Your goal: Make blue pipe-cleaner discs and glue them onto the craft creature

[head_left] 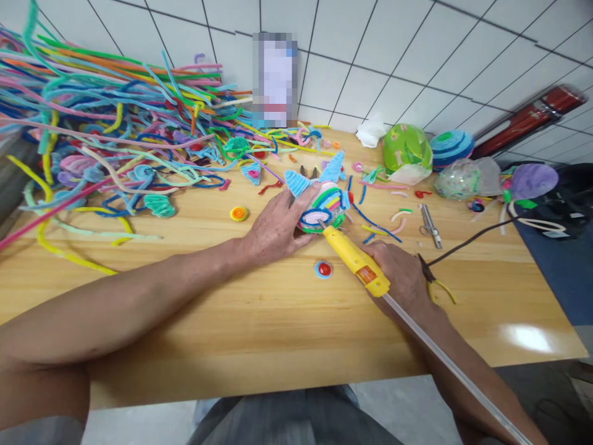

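My left hand (277,228) is wrapped around a small striped pipe-cleaner figure (331,201) with two pointed light-blue ears. My right hand (399,272) grips a yellow hot glue gun (354,256), with a long clear glue stick (445,352) trailing from its back end. The gun's nozzle tip meets, or nearly meets, a white oval edged in blue (315,217) on the figure's near side; I cannot tell if they touch. Just below the figure lies a red and blue coil disc (323,269). A yellow and orange coil disc (239,213) rests left of my left hand.
Many coloured pipe cleaners (139,105) are heaped at the left. A phone (277,80) leans on the tiled wall. Yellow-handled pliers (438,284), a box cutter (430,227) and the gun's dark cord (477,235) lie right. A green ball (406,153) and red flask (532,120) are behind.
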Available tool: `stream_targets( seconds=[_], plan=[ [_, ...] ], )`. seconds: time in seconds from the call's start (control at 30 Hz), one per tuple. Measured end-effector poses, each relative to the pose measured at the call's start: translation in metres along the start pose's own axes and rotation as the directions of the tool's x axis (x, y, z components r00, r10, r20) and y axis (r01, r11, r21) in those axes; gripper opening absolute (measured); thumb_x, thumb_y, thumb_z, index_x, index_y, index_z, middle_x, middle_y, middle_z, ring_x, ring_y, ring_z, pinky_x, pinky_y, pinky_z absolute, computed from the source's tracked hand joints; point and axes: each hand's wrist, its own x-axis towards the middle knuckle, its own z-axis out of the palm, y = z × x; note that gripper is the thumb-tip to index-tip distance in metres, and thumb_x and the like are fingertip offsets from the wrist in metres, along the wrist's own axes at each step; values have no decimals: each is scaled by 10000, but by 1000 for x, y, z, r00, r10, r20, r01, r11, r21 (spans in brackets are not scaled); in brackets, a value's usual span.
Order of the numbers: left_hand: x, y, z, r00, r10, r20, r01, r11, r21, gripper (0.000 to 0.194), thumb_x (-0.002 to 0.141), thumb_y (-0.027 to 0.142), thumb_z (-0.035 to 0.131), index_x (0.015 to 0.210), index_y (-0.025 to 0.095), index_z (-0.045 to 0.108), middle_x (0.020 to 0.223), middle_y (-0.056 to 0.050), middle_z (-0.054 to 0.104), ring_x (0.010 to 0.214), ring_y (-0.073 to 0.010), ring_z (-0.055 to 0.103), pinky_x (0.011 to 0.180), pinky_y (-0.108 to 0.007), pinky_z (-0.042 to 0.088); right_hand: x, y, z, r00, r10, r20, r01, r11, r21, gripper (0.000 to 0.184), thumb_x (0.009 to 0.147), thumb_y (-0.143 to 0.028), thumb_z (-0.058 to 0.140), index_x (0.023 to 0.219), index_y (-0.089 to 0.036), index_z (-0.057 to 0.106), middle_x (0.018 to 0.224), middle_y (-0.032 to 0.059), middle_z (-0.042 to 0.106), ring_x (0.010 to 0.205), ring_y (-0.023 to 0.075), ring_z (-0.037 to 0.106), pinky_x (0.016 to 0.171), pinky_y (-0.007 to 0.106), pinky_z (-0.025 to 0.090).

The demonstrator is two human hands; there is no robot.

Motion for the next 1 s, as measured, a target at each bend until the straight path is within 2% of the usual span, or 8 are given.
stream_targets(
  seconds=[0.3, 0.5, 0.73, 1.0],
  plan=[
    [-1, -1, 1, 1000, 8, -9, -8, 1000, -23, 910, 935, 421, 707, 1674, 233, 209, 1548, -229, 484, 1341, -400, 545, 1087, -578, 497, -4, 0, 5, 999, 45, 14, -45, 999, 11, 148, 991, -199, 504, 950, -228, 643, 733, 37, 726, 635, 202, 664, 634, 320, 466],
    [1, 2, 0, 1000, 6, -8, -6, 1000, 8, 885, 925, 392, 706, 1655, 216, 237, 1506, -229, 515, 1314, -397, 553, 1045, -552, 518, -2, 0, 4, 1000, 26, 10, -26, 1000, -8, 154, 1001, -210, 509, 930, -221, 645, 699, 37, 711, 609, 204, 653, 594, 320, 433],
    [1, 1, 0, 1000, 26, -10, -26, 999, 29, 899, 930, 370, 697, 1662, 214, 199, 1480, -230, 531, 1269, -387, 571, 1020, -533, 525, -1, 1, 3, 998, 42, 41, -42, 999, -10, 148, 1004, -244, 519, 928, -227, 645, 702, 36, 720, 615, 208, 659, 592, 318, 422],
    [0, -1, 1, 1000, 12, -3, -12, 1000, 1, 904, 923, 405, 711, 1659, 208, 225, 1476, -222, 541, 1265, -383, 570, 1033, -540, 511, -6, 1, 7, 998, 64, 25, -63, 998, -10, 165, 1015, -242, 508, 932, -219, 649, 722, 29, 710, 635, 196, 651, 621, 311, 429]
  ],
)
